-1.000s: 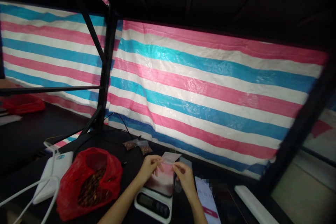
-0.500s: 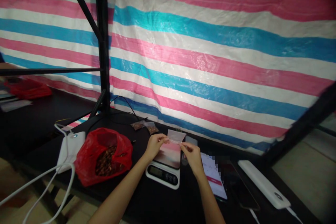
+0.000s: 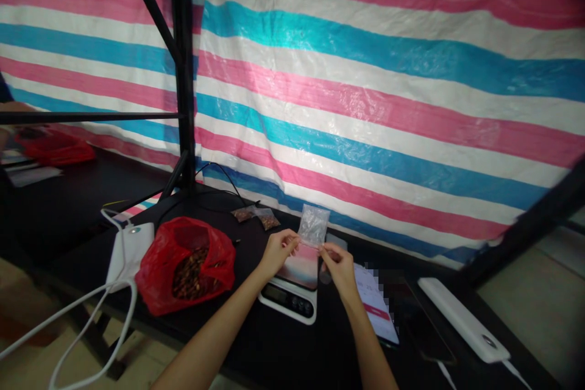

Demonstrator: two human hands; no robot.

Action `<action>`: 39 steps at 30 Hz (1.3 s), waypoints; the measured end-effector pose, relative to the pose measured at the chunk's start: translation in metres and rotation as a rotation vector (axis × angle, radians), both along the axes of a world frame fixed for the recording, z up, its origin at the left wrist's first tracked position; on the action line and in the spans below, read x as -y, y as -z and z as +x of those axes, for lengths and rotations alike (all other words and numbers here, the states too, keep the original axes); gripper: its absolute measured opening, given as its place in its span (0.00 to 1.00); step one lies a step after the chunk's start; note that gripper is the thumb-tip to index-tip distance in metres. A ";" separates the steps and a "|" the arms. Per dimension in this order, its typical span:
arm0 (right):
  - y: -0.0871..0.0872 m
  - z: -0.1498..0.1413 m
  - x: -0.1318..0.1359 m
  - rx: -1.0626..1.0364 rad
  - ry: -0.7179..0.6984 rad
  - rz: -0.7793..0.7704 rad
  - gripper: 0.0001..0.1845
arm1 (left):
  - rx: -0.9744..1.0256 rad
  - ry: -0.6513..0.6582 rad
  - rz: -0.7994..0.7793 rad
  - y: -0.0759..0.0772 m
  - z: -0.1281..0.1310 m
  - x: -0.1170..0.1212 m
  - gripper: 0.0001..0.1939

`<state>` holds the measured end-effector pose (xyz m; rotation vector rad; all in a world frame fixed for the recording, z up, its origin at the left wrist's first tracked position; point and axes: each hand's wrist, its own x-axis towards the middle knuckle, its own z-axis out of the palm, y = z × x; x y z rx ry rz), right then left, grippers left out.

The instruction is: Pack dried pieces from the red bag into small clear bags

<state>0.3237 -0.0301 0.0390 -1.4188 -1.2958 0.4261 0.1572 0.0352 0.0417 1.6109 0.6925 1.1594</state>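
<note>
A small clear plastic bag (image 3: 314, 223) stands up between my hands, with no contents that I can make out. My left hand (image 3: 280, 252) pinches its lower left corner, and my right hand (image 3: 337, 263) pinches the lower right corner. Below them lies a white digital scale (image 3: 287, 303) with a shiny plate that mirrors the striped sheet. To the left sits a red plastic bag (image 3: 153, 271), its mouth spread around many small brown pieces (image 3: 194, 277). Behind my left hand, two small filled bags (image 3: 267, 219) rest on the table.
On the right lie a lit phone (image 3: 377, 308), a dark phone (image 3: 427, 332) and a white power bank (image 3: 464, 320) with a cable. Another white power bank (image 3: 130, 256) with looping cables is at left. A striped sheet (image 3: 365, 91) and black frame post (image 3: 185, 67) stand behind.
The clear bag has swung upright, so more of its face shows above my fingers. Both hands still pinch it over the scale. The whole view has shifted slightly.
</note>
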 end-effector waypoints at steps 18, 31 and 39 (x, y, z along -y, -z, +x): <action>-0.013 -0.015 0.008 0.108 -0.076 0.005 0.17 | -0.090 0.011 0.082 -0.004 0.006 0.012 0.16; -0.017 -0.018 0.012 0.183 -0.067 0.040 0.15 | -0.214 -0.051 0.244 -0.009 0.004 0.021 0.15; -0.017 -0.017 0.013 0.087 -0.108 0.002 0.16 | -0.249 -0.017 0.277 -0.011 0.000 0.022 0.16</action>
